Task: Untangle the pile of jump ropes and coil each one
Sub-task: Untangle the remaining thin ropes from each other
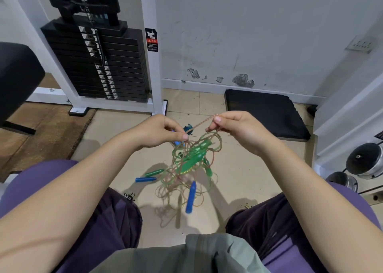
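Nearest the lens: grey-green shirt hem (207,250), then dark purple trousers (112,216) on two spread knees, over a purple seat (41,175). Both forearms reached forward above a beige tiled floor (116,131). Left hand (159,131) pinched a thin tan cord (200,123) between thumb and forefinger; right hand (234,127) pinched the same cord slightly higher, a short taut stretch running between the two, hands near each other but not touching. Below that stretch hung the tangle of jump ropes (190,169), lifted off the floor over the gap between the knees: loops of translucent greenish and tan cord, with several green handles (194,158) bunched near the top and one blue handle (190,198) dangling at the bottom. Shadow of the bundle lay on the tiles beneath. Left of the tangle, on the floor: one green handle (154,173) and one blue handle (145,179) lying just beside each other. Something blue partly hidden behind the left fingers, kind unclear. Farther back: black weight stack (97,61) in a white frame (149,44) at the floor's far left, black foam pad (265,111) against a scuffed white wall (248,34), chrome dumbbells (364,160) at the right edge, brown mat (41,127) at the left.
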The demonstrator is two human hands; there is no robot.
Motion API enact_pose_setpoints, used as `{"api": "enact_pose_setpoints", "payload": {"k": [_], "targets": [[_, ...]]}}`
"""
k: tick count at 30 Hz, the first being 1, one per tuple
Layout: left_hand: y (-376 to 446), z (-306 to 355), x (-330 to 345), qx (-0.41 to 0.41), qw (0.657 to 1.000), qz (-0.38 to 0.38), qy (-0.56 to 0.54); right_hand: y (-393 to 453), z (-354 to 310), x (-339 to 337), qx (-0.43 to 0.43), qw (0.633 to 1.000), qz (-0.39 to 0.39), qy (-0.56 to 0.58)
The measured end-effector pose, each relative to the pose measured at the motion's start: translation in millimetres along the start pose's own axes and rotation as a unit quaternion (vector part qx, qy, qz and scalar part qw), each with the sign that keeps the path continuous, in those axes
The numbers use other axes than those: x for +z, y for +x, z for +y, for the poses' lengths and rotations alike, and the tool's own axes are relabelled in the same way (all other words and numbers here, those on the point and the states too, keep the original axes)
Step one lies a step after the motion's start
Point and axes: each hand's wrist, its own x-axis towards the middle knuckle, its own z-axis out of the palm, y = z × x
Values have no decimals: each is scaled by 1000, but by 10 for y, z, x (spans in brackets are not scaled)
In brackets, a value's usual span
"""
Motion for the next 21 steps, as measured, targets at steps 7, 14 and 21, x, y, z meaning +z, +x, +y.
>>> {"api": "enact_pose_setpoints", "payload": {"k": [7, 14, 21], "targets": [[-38, 89, 109, 25, 989, 16, -144, -37, 8, 199, 6, 995, -101, -19], [-9, 108, 127, 7, 992, -42, -121, -4, -32, 183, -23, 999, -17, -37], [-18, 82, 173, 22, 995, -6, -96, 1, -32, 73, -32, 998, 18, 58]]}}
